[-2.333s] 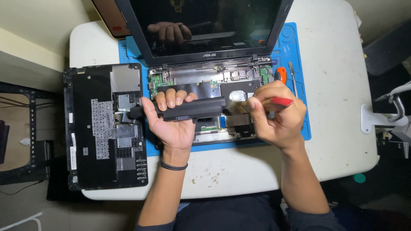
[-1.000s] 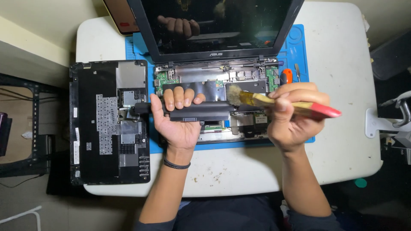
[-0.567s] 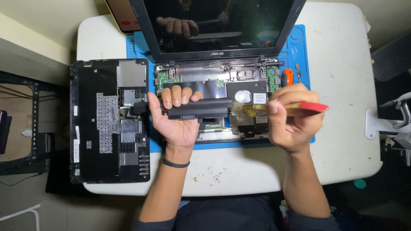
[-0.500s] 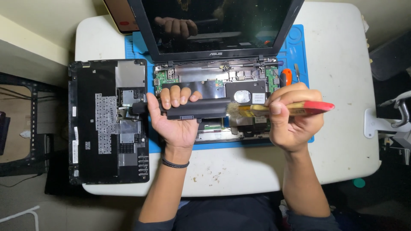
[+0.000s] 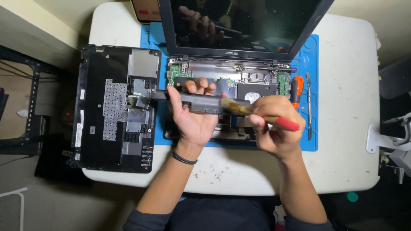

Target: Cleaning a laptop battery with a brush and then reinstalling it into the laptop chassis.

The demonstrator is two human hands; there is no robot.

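The laptop's lid (image 5: 244, 25) is cut off by the top edge of the view, and its dark screen shows only a dim reflection of hands. Much of the opened laptop base (image 5: 261, 83) is hidden beneath both hands, so the parts under them cannot be made out.

The left hand (image 5: 192, 115) reaches up from six o'clock, palm up, fingers curled over the far edge of a long dark battery bar (image 5: 201, 102) and gripping it, held level across the base. The right hand (image 5: 276, 124), at three o'clock of the left, is closed around the red handle of a brush (image 5: 257, 116); the bristles point toward nine o'clock and touch the bar's right end.

The removed black keyboard cover (image 5: 115, 109) lies face down at nine o'clock of the hands, overhanging the white bench (image 5: 351, 141). On the blue mat (image 5: 310, 141) at three o'clock rest an orange-handled screwdriver (image 5: 296, 90) and a thin metal pry tool (image 5: 308, 107).
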